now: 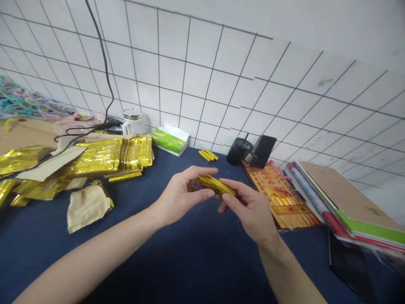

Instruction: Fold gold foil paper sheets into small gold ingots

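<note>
My left hand [182,194] and my right hand [249,209] hold a small folded gold foil paper piece [215,185] between them, above the dark blue table cloth [177,261]. The left thumb and fingers pinch its left end; the right fingers grip its right end. A stack of flat gold foil sheets [110,156] lies at the left. Two or three finished gold folded pieces [208,155] rest near the wall behind my hands.
A crumpled tan paper [87,204] lies left of my forearm. A green tissue box [169,140], a white mug [133,120], a black cup [241,151] and a phone [264,150] stand by the tiled wall. Orange-gold printed sheets [281,196] and coloured card stacks [348,207] lie right.
</note>
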`<control>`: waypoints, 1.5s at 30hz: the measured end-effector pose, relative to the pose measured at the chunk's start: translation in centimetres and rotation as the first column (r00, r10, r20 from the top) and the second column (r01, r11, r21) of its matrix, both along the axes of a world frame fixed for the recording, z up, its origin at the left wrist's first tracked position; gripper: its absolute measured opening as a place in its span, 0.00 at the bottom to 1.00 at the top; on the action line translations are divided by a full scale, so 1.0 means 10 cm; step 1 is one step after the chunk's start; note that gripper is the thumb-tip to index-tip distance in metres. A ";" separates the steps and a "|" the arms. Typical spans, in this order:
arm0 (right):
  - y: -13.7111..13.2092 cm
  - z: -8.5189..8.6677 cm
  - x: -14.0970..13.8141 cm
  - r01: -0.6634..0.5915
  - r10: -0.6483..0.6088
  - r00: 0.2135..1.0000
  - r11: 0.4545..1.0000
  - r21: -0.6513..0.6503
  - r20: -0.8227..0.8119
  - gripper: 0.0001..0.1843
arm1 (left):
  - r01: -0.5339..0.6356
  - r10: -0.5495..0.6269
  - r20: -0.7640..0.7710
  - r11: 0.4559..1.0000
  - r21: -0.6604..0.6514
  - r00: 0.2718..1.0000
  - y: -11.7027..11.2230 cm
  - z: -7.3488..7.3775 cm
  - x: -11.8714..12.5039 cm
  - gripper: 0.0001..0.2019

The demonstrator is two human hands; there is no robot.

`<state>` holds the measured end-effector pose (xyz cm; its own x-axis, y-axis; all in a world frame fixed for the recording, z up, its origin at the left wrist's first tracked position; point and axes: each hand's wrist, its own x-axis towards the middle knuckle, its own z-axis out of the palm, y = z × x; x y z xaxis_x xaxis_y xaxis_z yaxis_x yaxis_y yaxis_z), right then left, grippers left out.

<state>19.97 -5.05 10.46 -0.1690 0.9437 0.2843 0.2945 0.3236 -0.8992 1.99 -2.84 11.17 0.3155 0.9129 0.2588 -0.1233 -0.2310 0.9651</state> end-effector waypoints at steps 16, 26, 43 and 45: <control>-0.01 -0.02 -0.05 0.025 -0.023 0.999 0.996 0.084 -0.033 0.12 | -0.041 0.051 0.100 0.994 -0.098 0.994 -0.01 -0.03 0.03 0.07; -0.01 -0.02 -0.05 0.020 -0.021 1.000 0.984 0.178 0.004 0.13 | -0.047 0.060 0.144 0.995 -0.093 0.988 0.01 -0.05 0.03 0.04; 0.12 -0.08 0.03 -0.073 0.002 0.927 0.982 -0.176 -0.375 0.14 | 0.163 -0.127 0.171 0.962 -0.219 0.977 0.09 0.05 -0.10 0.10; 0.13 -0.08 0.02 -0.083 0.005 0.931 0.977 -0.197 -0.365 0.15 | 0.198 -0.175 0.122 0.955 -0.221 0.977 0.11 0.06 -0.12 0.09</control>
